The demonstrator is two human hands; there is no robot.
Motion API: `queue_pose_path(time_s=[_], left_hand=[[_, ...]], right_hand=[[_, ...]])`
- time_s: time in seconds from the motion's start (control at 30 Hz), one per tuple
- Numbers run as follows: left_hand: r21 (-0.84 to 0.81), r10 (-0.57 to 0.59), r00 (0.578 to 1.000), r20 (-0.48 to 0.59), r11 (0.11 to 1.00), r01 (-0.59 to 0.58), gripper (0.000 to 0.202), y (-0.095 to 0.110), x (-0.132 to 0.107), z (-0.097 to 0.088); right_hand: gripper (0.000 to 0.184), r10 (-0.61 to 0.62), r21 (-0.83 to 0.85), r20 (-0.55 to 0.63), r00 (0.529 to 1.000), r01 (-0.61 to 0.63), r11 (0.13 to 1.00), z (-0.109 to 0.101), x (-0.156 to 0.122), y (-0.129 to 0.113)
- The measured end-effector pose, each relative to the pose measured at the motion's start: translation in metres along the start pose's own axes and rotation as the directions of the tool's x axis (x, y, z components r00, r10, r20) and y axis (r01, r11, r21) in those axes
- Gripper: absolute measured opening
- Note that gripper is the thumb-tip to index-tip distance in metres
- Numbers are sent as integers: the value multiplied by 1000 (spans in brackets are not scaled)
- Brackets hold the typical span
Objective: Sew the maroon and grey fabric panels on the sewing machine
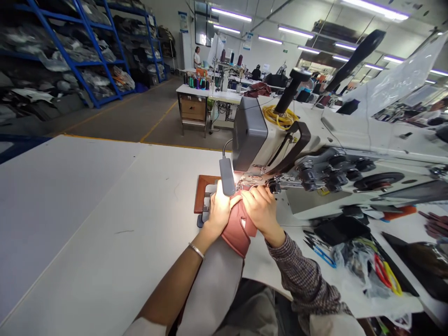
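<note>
A reddish-brown piece of material [235, 229] lies under the needle area of an industrial sewing machine [250, 133], with a grey-white panel [219, 275] trailing from it toward my lap. My left hand [220, 210] presses on the left side of the piece, thumb stretched toward the seam, just below a small grey lamp [227, 175]. On the right side, my right hand [259, 207] grips the piece with curled fingers close to the presser foot. The needle itself is hidden by the lamp and my fingers. A pale slot shows in the piece between my hands.
A brown frame [200, 195] surrounds the machine bed on the white table [87, 224]. To the right lie blue-handled snips [324, 254], red-and-yellow-handled tools [387, 275] and a clear plastic bag [360, 263]. Blue shelves [77, 28] stand back left; other people are in the background.
</note>
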State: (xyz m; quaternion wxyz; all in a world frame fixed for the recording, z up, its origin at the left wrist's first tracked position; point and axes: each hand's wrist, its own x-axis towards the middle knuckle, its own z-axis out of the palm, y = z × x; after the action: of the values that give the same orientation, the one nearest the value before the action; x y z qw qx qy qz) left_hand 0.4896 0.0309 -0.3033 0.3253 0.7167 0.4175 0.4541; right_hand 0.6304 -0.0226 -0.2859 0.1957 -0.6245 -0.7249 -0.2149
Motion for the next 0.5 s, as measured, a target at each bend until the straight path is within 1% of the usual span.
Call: queue_pose_path(time_s=[0.07,0.17,0.3,0.37,0.43,0.47,0.5], left_hand=[[74,30,999,15,997,-31,37,1,0,-1],[215,37,998,53,975,-47,38,3,1,-3],[322,53,993,109,943,-86,38,5,1,-5],[355,70,990,120,929,-109,39,3,1,-4],[391,92,989,116,911,-130,40,1,1,-3],[406,102,989,111,903,-139,40,0,1,-2],[418,113,988,107,896,-147,40,-1,1,-2]], right_hand=[[26,-37,-7,-6,999,37,999,3,1,0],[24,-80,-25,-12,997,80,996,3,5,-2],[22,-151,-51,43,988,153,987,-2,15,-4],[23,-174,-30,67,982,176,984,-2,18,-1],[24,-160,9,62,985,159,987,2,16,3],[24,-122,26,44,992,121,992,5,13,5],[23,-59,38,18,998,58,998,8,9,7]])
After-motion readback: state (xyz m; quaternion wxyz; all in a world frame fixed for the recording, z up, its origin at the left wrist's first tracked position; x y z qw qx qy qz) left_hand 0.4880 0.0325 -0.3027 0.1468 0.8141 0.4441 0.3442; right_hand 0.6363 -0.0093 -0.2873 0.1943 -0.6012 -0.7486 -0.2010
